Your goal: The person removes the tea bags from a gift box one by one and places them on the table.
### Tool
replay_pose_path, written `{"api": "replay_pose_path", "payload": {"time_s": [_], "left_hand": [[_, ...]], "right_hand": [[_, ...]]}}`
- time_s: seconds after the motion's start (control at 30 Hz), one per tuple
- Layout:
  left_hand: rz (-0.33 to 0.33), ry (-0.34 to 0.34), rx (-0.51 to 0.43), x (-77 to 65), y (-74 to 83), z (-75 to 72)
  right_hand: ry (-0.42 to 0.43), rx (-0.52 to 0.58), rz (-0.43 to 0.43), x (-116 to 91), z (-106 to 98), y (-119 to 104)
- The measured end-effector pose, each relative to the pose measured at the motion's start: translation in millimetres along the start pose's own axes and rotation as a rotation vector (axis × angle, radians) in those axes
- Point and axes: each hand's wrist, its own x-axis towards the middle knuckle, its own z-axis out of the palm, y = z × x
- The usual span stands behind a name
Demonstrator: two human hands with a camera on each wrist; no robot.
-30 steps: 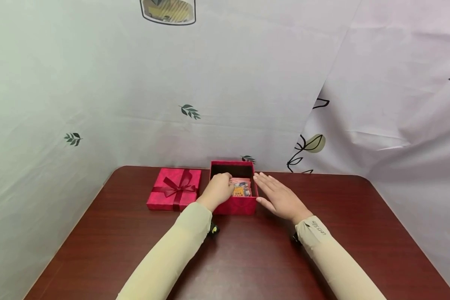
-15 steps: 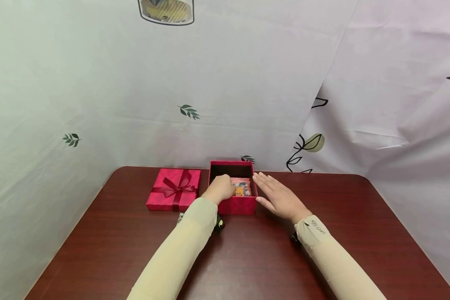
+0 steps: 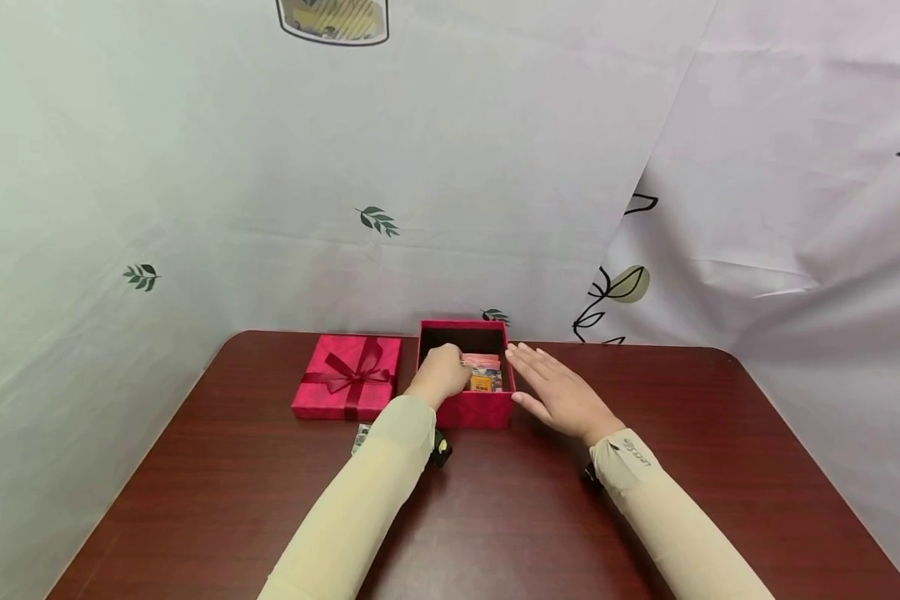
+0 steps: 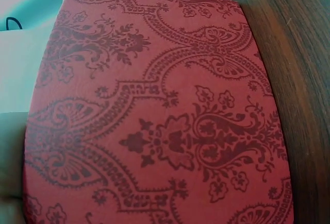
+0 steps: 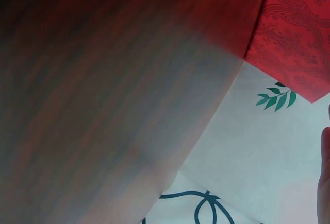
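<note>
Packets (image 3: 483,382) lie in the box (image 3: 474,411), probably light and slippery, best pinched by their edges; one box, one lid (image 3: 328,395), packets too overlapped to count. Left hand (image 3: 441,375) reaches inside, fingertips hidden, grip impossible to tell; right hand (image 3: 561,395) extends straight-fingered at the box's right side, holding nothing.

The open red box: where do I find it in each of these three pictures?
Head view: the red box sits just below and slightly right of the picture's centre.
Left wrist view: the red box fills most of the picture, showing a patterned wall.
Right wrist view: part of the red box shows, upper right.
Shared landmark: the brown table, visible in all three.
</note>
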Motion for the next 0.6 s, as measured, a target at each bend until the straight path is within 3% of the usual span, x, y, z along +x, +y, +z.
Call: {"api": "replay_pose_path", "payload": {"time_s": [0.33, 0.6], "left_hand": [[0.059, 0.064, -0.167, 2.4, -5.0, -0.3], [0.056, 0.051, -0.232, 5.0, -6.2, 0.1]], "right_hand": [[0.001, -0.002, -0.005, 1.5, -0.9, 0.4], [-0.007, 0.01, 0.005, 0.8, -1.5, -0.3]]}}
